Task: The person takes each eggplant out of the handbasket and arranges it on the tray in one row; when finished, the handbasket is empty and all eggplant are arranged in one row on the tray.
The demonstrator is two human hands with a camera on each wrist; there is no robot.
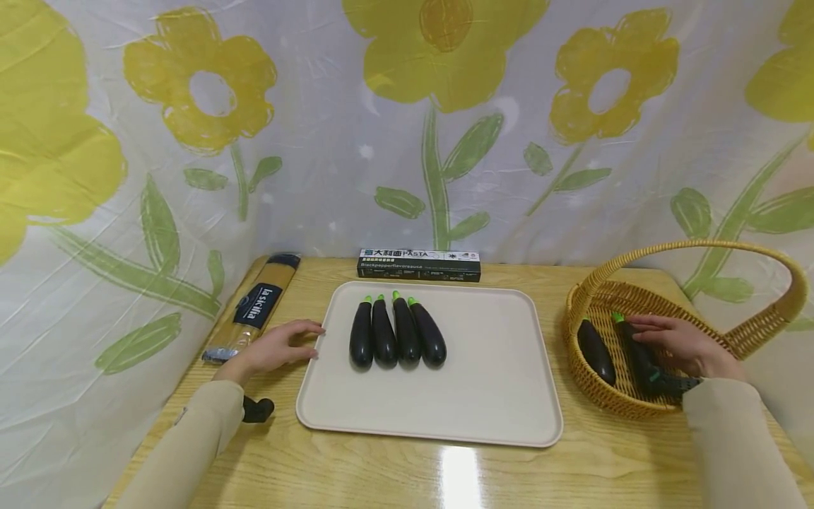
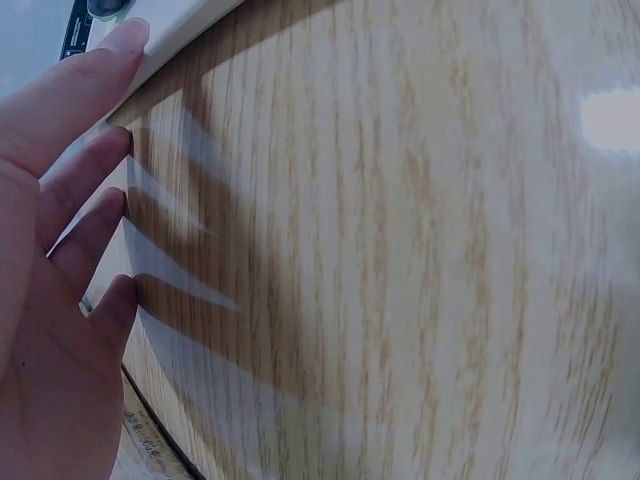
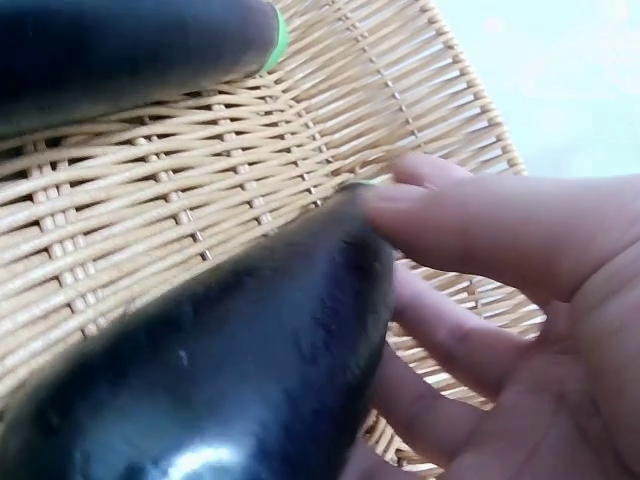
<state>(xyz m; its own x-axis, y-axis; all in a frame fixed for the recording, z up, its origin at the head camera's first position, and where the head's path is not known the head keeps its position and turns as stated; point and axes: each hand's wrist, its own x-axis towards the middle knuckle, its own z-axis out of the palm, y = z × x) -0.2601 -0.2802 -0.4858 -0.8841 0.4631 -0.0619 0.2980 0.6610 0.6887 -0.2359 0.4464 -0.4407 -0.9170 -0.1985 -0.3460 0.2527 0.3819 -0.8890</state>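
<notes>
Inside the wicker basket (image 1: 607,403) at the right, my right hand (image 1: 683,343) pinches a dark eggplant (image 3: 220,350) near its green stem end, the thumb on one side and fingers on the other. A second eggplant (image 1: 596,352) lies in the basket to the left of it. My left hand (image 1: 273,348) is at the left rim of the beige tray (image 1: 490,367), its fingers loosely bent and nothing in its grasp. In the left wrist view the thumb (image 2: 125,40) is at the tray's edge. Several eggplants (image 1: 397,332) lie side by side on the tray, stems pointing away.
Behind the tray stands a black-and-white pasta box (image 1: 418,266). A packet of spaghetti (image 1: 257,304) lies at the left, beyond my left hand. The basket's tall handle (image 1: 693,244) arches above it. A flowered cloth (image 1: 318,141) hangs behind the wooden table (image 1: 356,466).
</notes>
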